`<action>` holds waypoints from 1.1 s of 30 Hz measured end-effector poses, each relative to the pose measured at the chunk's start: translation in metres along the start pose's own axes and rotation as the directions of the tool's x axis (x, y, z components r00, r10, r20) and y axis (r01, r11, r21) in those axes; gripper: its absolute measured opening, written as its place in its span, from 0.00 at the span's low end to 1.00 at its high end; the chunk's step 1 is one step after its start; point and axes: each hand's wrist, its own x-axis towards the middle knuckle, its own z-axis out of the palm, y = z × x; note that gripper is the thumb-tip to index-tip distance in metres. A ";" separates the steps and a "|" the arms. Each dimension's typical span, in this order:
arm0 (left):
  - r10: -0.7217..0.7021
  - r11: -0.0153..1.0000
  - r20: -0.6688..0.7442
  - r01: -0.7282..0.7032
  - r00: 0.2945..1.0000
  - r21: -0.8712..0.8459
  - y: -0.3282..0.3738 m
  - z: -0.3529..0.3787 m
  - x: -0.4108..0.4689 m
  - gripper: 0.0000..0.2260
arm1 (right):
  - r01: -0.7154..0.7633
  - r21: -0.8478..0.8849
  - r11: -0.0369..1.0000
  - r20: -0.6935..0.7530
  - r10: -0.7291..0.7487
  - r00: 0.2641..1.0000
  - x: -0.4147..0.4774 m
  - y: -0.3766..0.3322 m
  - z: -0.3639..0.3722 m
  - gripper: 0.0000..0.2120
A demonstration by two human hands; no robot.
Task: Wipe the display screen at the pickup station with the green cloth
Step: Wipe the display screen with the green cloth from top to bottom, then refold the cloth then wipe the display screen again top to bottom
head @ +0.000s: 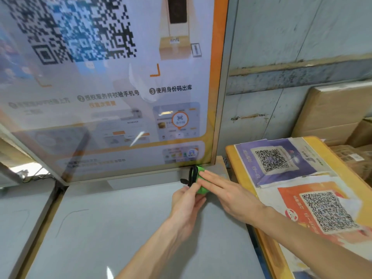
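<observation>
The display screen (112, 93) fills the upper left, lit with a large QR code, orange borders and printed steps. Just below its lower right corner, a folded green cloth (201, 188) with a black edge or strap sits on the grey platform (120, 218). My left hand (187, 202) grips the cloth from below and from the left side. My right hand (229, 190) lies flat over the cloth with straight fingers pressing on it. Most of the cloth is hidden under my fingers.
A yellow-edged counter (241, 178) to the right carries posters with QR codes (271, 158). Cardboard boxes (334, 111) are stacked at the far right against a grey wall. The screen's metal frame (219, 117) runs down beside my hands.
</observation>
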 end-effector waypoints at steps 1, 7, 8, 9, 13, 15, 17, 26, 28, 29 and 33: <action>0.013 1.000 0.014 -0.013 1.000 0.004 0.004 -0.002 -0.008 0.13 | -0.047 0.046 0.998 -0.019 0.048 0.999 0.000 -0.012 -0.004 0.40; 0.106 0.994 0.051 -0.106 0.993 -0.018 0.049 -0.019 -0.054 0.09 | -0.273 0.346 0.898 -0.149 0.339 0.929 0.033 -0.097 -0.052 0.28; 0.120 0.993 0.063 -0.120 0.991 -0.002 0.059 -0.022 -0.062 0.09 | -0.332 0.399 0.855 -0.106 0.403 0.909 0.039 -0.107 -0.061 0.31; 0.140 0.990 0.075 -0.142 0.987 0.013 0.073 -0.027 -0.074 0.09 | -0.388 0.466 0.795 -0.052 0.463 0.885 0.047 -0.120 -0.074 0.33; 0.249 0.958 0.122 -0.263 0.961 0.112 0.125 -0.043 -0.113 0.11 | -0.445 0.761 0.472 0.075 0.617 0.783 0.079 -0.162 -0.127 0.26; 0.293 0.936 0.151 -0.316 0.944 0.153 0.155 -0.047 -0.141 0.10 | -0.453 0.746 0.488 0.054 0.634 0.771 0.097 -0.182 -0.159 0.20; 0.324 0.912 0.163 -0.353 0.932 0.208 0.186 -0.053 -0.172 0.08 | -0.483 0.696 0.532 0.046 0.637 0.769 0.114 -0.206 -0.194 0.14; 0.378 0.765 0.049 -0.342 0.924 0.546 0.301 -0.071 -0.281 0.42 | -0.517 0.839 0.172 0.244 0.730 0.638 0.190 -0.311 -0.339 0.09; 0.414 0.643 0.176 -0.424 0.893 0.637 0.314 -0.077 -0.309 0.32 | -0.522 0.844 0.119 0.264 0.756 0.599 0.203 -0.328 -0.360 0.06; 0.396 0.609 0.270 -0.471 0.878 0.639 0.317 -0.077 -0.323 0.27 | -0.522 0.848 0.091 0.272 0.771 0.576 0.208 -0.334 -0.368 0.05; 0.363 0.355 0.496 -0.609 0.789 0.709 0.324 -0.077 -0.354 0.25 | -0.531 0.847 0.028 0.316 0.777 0.545 0.226 -0.360 -0.391 0.08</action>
